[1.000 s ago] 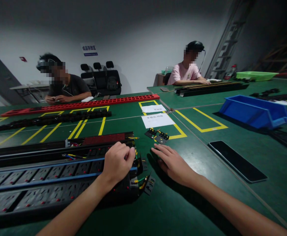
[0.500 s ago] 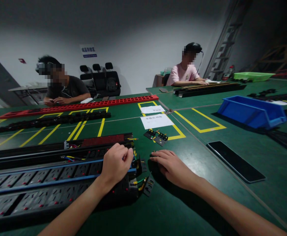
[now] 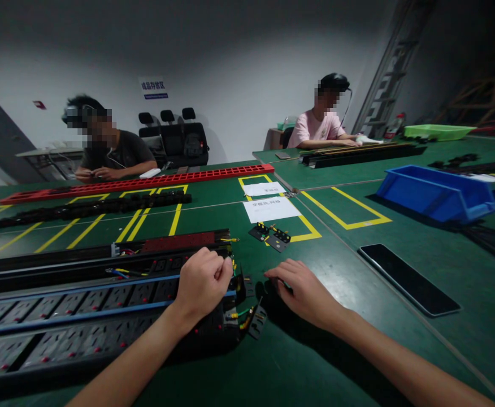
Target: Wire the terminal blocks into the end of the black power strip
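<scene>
My left hand (image 3: 204, 281) is curled with the thumb bent in, over the end of a black power strip with blue edges (image 3: 116, 299). What its fingers close on is hidden. From the strip ends stick out yellow-green wires (image 3: 242, 312) and small black end plates (image 3: 256, 322). To the right of these, my right hand (image 3: 300, 288) hovers low above the green table, fingers stretched and slightly bent, the thumb apart; nothing shows in it. Beyond both hands lie black metal brackets (image 3: 269, 235). A second power strip (image 3: 73, 345) lies nearer to me.
A dark phone (image 3: 408, 278) lies on the right, with a blue bin (image 3: 438, 195) behind it. Paper labels (image 3: 270, 209) and yellow tape mark the green table (image 3: 332, 362). A long red rack (image 3: 146, 182) runs across the back, where two people sit working.
My right hand has drawn back slightly to the right, away from the strip ends, and its fingertips have dipped. My left hand stays nearly in place.
</scene>
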`<action>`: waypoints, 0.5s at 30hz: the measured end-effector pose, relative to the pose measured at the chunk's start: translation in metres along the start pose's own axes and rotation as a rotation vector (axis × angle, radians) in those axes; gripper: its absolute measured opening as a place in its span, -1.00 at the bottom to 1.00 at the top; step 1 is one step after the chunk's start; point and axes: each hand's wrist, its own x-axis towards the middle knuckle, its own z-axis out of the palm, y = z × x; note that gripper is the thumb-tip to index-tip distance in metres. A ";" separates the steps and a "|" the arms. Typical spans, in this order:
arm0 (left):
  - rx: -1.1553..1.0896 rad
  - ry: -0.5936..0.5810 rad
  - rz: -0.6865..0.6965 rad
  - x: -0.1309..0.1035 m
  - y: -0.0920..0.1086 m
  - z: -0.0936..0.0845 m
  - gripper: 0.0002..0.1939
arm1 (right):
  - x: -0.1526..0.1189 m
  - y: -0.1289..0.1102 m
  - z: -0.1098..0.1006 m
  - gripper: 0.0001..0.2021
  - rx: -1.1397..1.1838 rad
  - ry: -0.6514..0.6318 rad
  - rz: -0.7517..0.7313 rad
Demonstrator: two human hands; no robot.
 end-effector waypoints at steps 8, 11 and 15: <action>-0.004 0.003 0.002 -0.001 -0.001 0.001 -0.53 | -0.001 0.008 0.007 -0.74 -0.026 -0.014 0.047; 0.002 0.002 0.005 -0.001 0.000 0.001 -0.53 | 0.000 0.006 0.005 -0.73 -0.036 -0.034 0.060; 0.010 0.000 0.002 -0.001 0.000 0.001 -0.53 | 0.001 0.002 0.002 -0.74 -0.043 -0.070 0.071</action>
